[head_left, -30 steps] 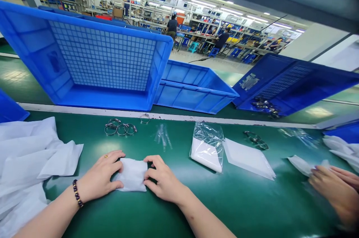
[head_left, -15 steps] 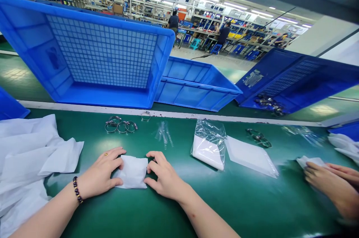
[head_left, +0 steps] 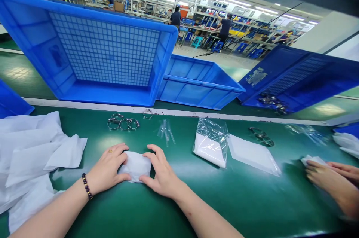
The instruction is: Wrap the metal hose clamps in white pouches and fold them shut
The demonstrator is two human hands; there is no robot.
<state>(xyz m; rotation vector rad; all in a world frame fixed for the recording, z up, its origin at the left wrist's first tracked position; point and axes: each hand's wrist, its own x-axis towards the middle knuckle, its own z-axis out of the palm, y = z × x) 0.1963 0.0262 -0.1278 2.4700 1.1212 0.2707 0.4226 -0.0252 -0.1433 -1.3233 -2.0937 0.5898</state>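
A small white packet (head_left: 137, 167) lies flat on the green table (head_left: 117, 215), between my two hands. My left hand (head_left: 109, 167) holds its left edge, thumb at the lower corner and fingers at the upper one. On the right edge rests my right hand (head_left: 158, 172), its thumb and fingertips curved over the packet. Behind the packet are several metal ring clamps (head_left: 123, 122), a single clamp (head_left: 147, 113) and some clear strips (head_left: 166, 132). A heap of white pouches (head_left: 30, 152) spreads to the left of my left hand.
A clear bag of white sheets (head_left: 210, 148) and a flat white stack (head_left: 252, 153) lie right of centre. Blue crates (head_left: 112, 95) line the table's back edge. Another person's hands (head_left: 325, 180) hold a white piece at the far right, near dark clamps (head_left: 261, 136).
My right hand has closed in from the packet's right side and now touches it. My left hand grips further over its left edge. The view has shifted slightly.
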